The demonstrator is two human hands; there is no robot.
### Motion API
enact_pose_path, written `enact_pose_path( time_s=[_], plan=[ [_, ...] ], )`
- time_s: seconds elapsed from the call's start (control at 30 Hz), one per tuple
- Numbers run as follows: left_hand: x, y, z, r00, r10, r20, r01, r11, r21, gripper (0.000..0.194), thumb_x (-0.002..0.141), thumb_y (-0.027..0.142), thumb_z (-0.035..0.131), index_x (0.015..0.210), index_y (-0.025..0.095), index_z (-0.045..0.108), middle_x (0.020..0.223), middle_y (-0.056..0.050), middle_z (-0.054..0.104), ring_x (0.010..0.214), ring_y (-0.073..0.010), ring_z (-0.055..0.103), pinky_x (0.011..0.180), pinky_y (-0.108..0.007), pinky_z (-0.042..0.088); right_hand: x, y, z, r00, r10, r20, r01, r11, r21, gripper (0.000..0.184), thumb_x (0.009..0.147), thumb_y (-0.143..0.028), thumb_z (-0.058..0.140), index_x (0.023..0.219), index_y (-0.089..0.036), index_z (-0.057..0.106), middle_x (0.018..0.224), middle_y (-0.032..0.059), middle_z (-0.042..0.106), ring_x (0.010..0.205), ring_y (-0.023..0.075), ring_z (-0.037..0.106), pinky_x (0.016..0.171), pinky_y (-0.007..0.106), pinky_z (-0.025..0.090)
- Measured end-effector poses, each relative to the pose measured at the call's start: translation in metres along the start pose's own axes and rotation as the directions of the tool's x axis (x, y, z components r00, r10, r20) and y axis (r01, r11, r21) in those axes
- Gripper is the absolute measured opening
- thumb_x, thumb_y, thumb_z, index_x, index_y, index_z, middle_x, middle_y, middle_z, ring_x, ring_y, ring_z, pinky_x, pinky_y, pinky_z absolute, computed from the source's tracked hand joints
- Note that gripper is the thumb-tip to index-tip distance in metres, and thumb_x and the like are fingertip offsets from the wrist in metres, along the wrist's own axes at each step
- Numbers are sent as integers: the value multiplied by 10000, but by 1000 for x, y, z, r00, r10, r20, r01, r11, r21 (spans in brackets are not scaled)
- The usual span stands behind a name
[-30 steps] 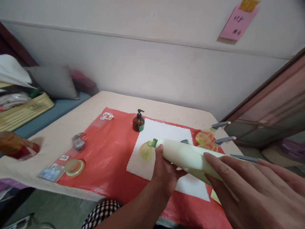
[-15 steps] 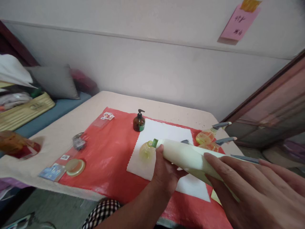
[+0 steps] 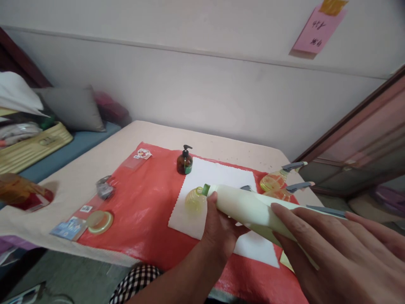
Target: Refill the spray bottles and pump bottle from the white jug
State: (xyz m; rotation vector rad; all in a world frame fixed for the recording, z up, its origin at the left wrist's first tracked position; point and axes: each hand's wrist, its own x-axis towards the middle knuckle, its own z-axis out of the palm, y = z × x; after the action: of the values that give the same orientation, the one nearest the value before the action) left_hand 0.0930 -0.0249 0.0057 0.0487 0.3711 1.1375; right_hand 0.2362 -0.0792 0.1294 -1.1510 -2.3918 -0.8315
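Observation:
Both my hands hold a large pale green bottle (image 3: pixel 247 204), tipped nearly level with its green neck (image 3: pixel 205 189) pointing left. My left hand (image 3: pixel 220 226) wraps around it from below near the neck. My right hand (image 3: pixel 335 249) grips its body from the right, fingers over the top. The neck meets the mouth of a small clear yellowish bottle (image 3: pixel 194 202), which stands upright on a white cloth (image 3: pixel 221 169); whether liquid is flowing I cannot tell. A dark grey part, probably a spray head (image 3: pixel 245 188), shows partly behind the green bottle.
A brown pump bottle (image 3: pixel 184 161) stands behind on the red sheet (image 3: pixel 145 198). Two spray bottles (image 3: pixel 272 180) are at the right. At the left are a round lidded container (image 3: pixel 99 222), a blue packet (image 3: pixel 68 229), a dark crumpled item (image 3: pixel 105 188) and an amber bottle (image 3: pixel 23 193).

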Motion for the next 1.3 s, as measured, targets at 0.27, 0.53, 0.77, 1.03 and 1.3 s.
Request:
enact_pose_path(
  time_s=[0.27,0.53,0.77,1.03,1.3],
  plan=[
    [-1,1,2,1000,-7,-2,7,1000,8,842,763,749,484,1323,137,627,1310,-178,622,1186,-380,537,823,-415,479,-2,3,0,1000,-20,-6,20,1000,7,376,1049,-356,369,1301,-197,597,1086,56,660,902,263,629,862,433,389],
    [-2,1,3,1000,-6,11,6,1000,5,828,771,742,483,1326,142,617,1325,-171,617,1220,-392,519,864,-437,478,0,1,0,1000,-7,7,7,1000,9,379,1052,-364,363,1309,-209,596,1096,49,661,906,269,628,866,446,387],
    [-2,0,2,1000,-6,10,6,1000,7,823,771,742,477,1321,145,617,1331,-173,612,1235,-404,512,888,-456,473,0,1,2,1000,-10,-17,11,1000,11,378,1045,-361,388,1324,-207,591,1104,49,660,914,270,630,866,442,389],
    [-3,0,3,1000,-6,-3,6,1000,6,792,786,741,461,1299,161,625,1294,-158,629,1216,-387,518,900,-463,473,0,-1,1,1000,-9,17,9,1000,-12,388,1046,-371,359,1310,-214,596,1096,49,660,912,275,629,877,456,382],
    [-2,1,3,1000,-3,-6,3,1000,-5,803,779,741,485,1297,145,627,1282,-172,628,1199,-383,521,874,-455,476,1,-2,-2,1000,-7,8,7,999,-37,379,1039,-329,349,1300,-203,594,1088,56,660,902,276,628,862,453,386]
  ],
)
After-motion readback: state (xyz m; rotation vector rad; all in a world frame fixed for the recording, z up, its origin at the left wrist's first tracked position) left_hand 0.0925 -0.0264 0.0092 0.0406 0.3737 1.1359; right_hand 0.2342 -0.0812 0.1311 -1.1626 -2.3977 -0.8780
